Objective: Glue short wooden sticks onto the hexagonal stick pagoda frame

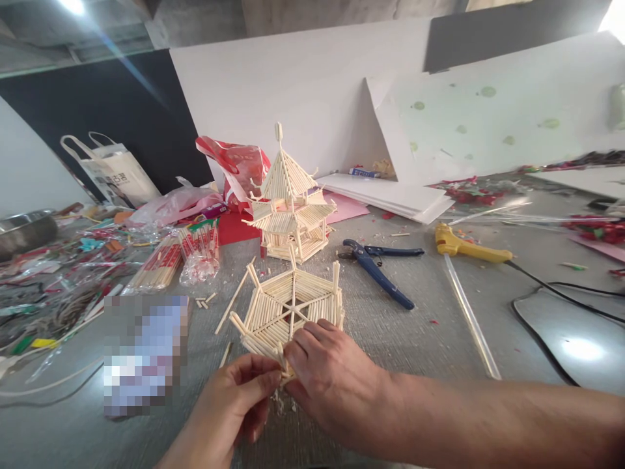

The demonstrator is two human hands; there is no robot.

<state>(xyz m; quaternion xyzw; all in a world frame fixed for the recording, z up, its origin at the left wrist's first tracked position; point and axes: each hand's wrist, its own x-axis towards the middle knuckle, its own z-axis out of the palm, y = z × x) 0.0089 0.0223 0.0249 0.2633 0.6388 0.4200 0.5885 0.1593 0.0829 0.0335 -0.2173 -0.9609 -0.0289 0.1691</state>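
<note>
A hexagonal roof frame (271,312) made of thin wooden sticks lies on the grey table, with spokes meeting at its middle and short posts standing at its corners. My left hand (244,394) pinches the frame's near corner between thumb and fingertips. From the right, my right hand (329,368) is closed over the same corner, its fingers curled and partly covering the sticks. Just behind the frame stands a stick-built pagoda (293,215) with tiered roofs and a pointed top.
Blue-handled cutters (381,267) and a yellow hot glue gun (469,246) with a black cord lie to the right, beside a clear glue stick (471,316). Packs of sticks (159,260) and a blurred-out flat object (146,355) are at left. White boards (390,194) lie behind.
</note>
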